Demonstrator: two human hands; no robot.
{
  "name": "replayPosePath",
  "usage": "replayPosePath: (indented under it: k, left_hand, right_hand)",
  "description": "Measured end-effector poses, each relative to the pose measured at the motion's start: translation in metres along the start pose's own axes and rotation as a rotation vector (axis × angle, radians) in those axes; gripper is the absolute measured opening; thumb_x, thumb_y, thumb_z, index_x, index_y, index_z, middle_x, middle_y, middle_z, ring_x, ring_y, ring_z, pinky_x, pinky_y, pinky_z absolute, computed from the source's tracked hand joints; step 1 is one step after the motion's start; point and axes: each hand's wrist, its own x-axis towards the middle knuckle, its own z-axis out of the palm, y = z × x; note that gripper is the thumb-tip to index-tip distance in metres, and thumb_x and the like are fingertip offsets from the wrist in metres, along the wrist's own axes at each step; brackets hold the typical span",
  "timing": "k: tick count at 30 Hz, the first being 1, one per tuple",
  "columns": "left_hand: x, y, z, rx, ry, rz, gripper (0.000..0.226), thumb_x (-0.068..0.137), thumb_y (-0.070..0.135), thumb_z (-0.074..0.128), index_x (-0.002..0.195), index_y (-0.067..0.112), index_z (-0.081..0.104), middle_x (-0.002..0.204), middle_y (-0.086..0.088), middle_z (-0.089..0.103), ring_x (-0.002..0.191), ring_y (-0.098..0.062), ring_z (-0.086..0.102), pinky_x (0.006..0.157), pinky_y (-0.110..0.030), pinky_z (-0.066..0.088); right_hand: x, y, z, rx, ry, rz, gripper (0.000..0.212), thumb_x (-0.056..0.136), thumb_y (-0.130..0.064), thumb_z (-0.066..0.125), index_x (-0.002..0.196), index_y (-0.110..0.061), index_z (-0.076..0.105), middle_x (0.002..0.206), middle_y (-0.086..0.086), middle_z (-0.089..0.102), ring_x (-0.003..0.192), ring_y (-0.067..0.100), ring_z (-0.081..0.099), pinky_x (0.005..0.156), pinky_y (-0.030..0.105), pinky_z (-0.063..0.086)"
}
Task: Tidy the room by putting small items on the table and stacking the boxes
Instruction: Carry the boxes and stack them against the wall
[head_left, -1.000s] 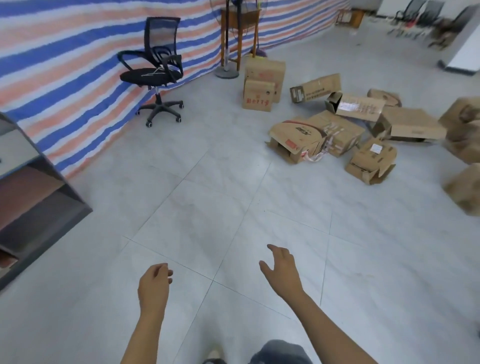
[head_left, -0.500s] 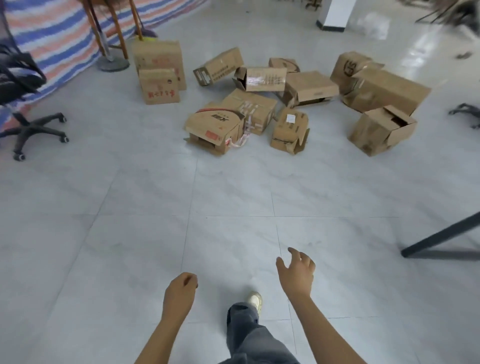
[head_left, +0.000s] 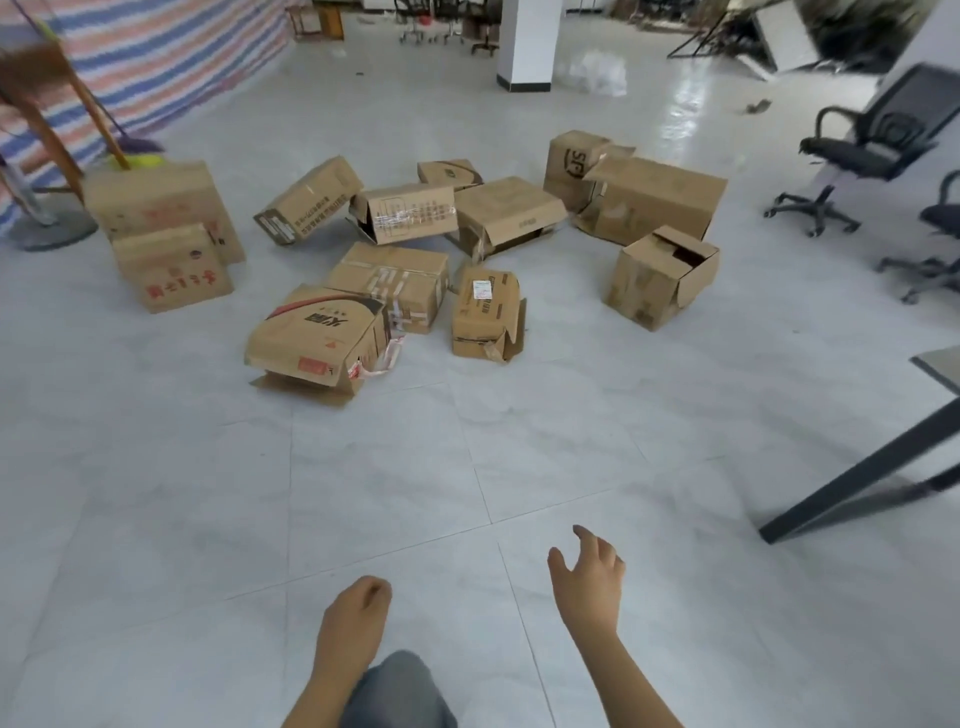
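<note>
Several cardboard boxes lie scattered on the tiled floor ahead. Nearest is a dented box with a red stripe (head_left: 317, 338). To its right stands a small box with a white label (head_left: 485, 314), and further right an open-topped box (head_left: 660, 275). A long box (head_left: 654, 200) lies at the back right. Two stacked-looking boxes (head_left: 166, 234) stand at the left. My left hand (head_left: 356, 613) hangs low with loosely curled fingers and holds nothing. My right hand (head_left: 589, 577) has relaxed, spread fingers and is empty too. Both hands are well short of the boxes.
A table's corner (head_left: 940, 366) and dark slanted leg (head_left: 852, 478) stand at the right. Black office chairs (head_left: 857, 150) sit at the far right. A fan base and wooden legs (head_left: 52, 156) are at the left by the striped tarp wall. A white pillar (head_left: 524, 47) rises behind.
My view has swung right and closer to the boxes. The left chair and shelf have left the view; the table leg and right chairs have come in. Both hands stay empty.
</note>
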Motion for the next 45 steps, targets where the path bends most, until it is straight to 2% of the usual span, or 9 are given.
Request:
replayPosePath:
  k: [4, 9, 16, 24, 27, 31, 35, 39, 45]
  left_hand:
    - [0.068, 0.027, 0.013, 0.143, -0.073, -0.055, 0.026, 0.095, 0.014, 0.042, 0.072, 0.01, 0.053, 0.084, -0.009, 0.06, 0.079, -0.024, 0.053, 0.066, -0.028, 0.035]
    - [0.193, 0.101, -0.002, -0.045, -0.025, -0.007, 0.019, 0.093, 0.012, 0.044, 0.076, 0.007, 0.05, 0.079, -0.01, 0.052, 0.074, -0.019, 0.045, 0.068, -0.03, 0.033]
    - [0.323, 0.231, -0.022, -0.113, -0.032, 0.108, 0.02, 0.094, 0.012, 0.045, 0.083, 0.002, 0.059, 0.083, -0.009, 0.06, 0.086, -0.028, 0.056, 0.074, -0.031, 0.037]
    - [0.375, 0.241, 0.035, 0.039, -0.299, -0.01, 0.017, 0.092, 0.013, 0.045, 0.077, 0.007, 0.05, 0.08, -0.011, 0.054, 0.073, -0.019, 0.046, 0.068, -0.029, 0.034]
    - [0.408, 0.261, 0.04, 0.067, -0.256, -0.041, 0.018, 0.091, 0.011, 0.046, 0.076, 0.005, 0.052, 0.079, -0.014, 0.057, 0.072, -0.022, 0.049, 0.069, -0.03, 0.035]
    - [0.472, 0.316, 0.045, 0.006, -0.144, -0.046, 0.021, 0.093, 0.011, 0.047, 0.083, -0.001, 0.061, 0.089, -0.018, 0.065, 0.09, -0.035, 0.06, 0.076, -0.034, 0.041]
    - [0.541, 0.397, 0.074, -0.019, -0.079, -0.024, 0.024, 0.088, 0.021, 0.048, 0.068, 0.01, 0.054, 0.091, -0.022, 0.064, 0.092, -0.039, 0.06, 0.079, -0.04, 0.044]
    - [0.583, 0.492, 0.121, 0.002, -0.082, 0.095, 0.026, 0.094, 0.014, 0.044, 0.071, 0.01, 0.055, 0.088, -0.016, 0.064, 0.092, -0.034, 0.06, 0.072, -0.034, 0.041]
    - [0.599, 0.553, 0.198, 0.171, -0.336, 0.221, 0.026, 0.096, 0.019, 0.044, 0.075, 0.012, 0.057, 0.077, -0.001, 0.058, 0.072, -0.013, 0.051, 0.063, -0.023, 0.036]
  right_hand:
    - [0.058, -0.016, 0.006, -0.01, 0.031, 0.053, 0.048, 0.092, -0.024, 0.053, 0.137, -0.013, 0.041, 0.14, 0.011, 0.04, 0.134, 0.027, 0.027, 0.103, 0.032, 0.03]
    - [0.148, -0.066, 0.009, 0.014, 0.098, 0.114, 0.048, 0.093, -0.024, 0.051, 0.138, -0.012, 0.04, 0.141, 0.012, 0.039, 0.134, 0.028, 0.026, 0.103, 0.035, 0.03]
    - [0.257, -0.173, 0.01, 0.028, 0.156, 0.062, 0.047, 0.093, -0.024, 0.052, 0.137, -0.014, 0.041, 0.14, 0.009, 0.04, 0.134, 0.025, 0.027, 0.103, 0.035, 0.033]
    - [0.315, -0.18, 0.03, -0.04, 0.018, 0.164, 0.046, 0.094, -0.026, 0.049, 0.138, -0.017, 0.039, 0.143, 0.004, 0.037, 0.135, 0.022, 0.026, 0.103, 0.031, 0.033]
    - [0.359, -0.187, 0.028, -0.01, 0.008, 0.199, 0.046, 0.094, -0.027, 0.048, 0.138, -0.017, 0.039, 0.143, 0.005, 0.037, 0.135, 0.022, 0.027, 0.104, 0.032, 0.032]
    - [0.442, -0.206, 0.013, 0.044, 0.029, 0.153, 0.046, 0.094, -0.025, 0.048, 0.138, -0.016, 0.039, 0.143, 0.007, 0.036, 0.134, 0.023, 0.027, 0.104, 0.034, 0.032]
    - [0.548, -0.226, -0.032, 0.106, 0.118, 0.13, 0.046, 0.094, -0.023, 0.048, 0.138, -0.013, 0.039, 0.142, 0.011, 0.037, 0.134, 0.026, 0.027, 0.104, 0.038, 0.033]
    - [0.636, -0.242, -0.079, 0.163, 0.175, 0.104, 0.045, 0.095, -0.022, 0.048, 0.138, -0.012, 0.04, 0.142, 0.01, 0.038, 0.134, 0.024, 0.028, 0.104, 0.037, 0.031]
    - [0.713, -0.241, -0.078, 0.143, 0.04, 0.139, 0.044, 0.095, -0.022, 0.048, 0.137, -0.012, 0.04, 0.141, 0.009, 0.038, 0.13, 0.023, 0.037, 0.1, 0.033, 0.036]
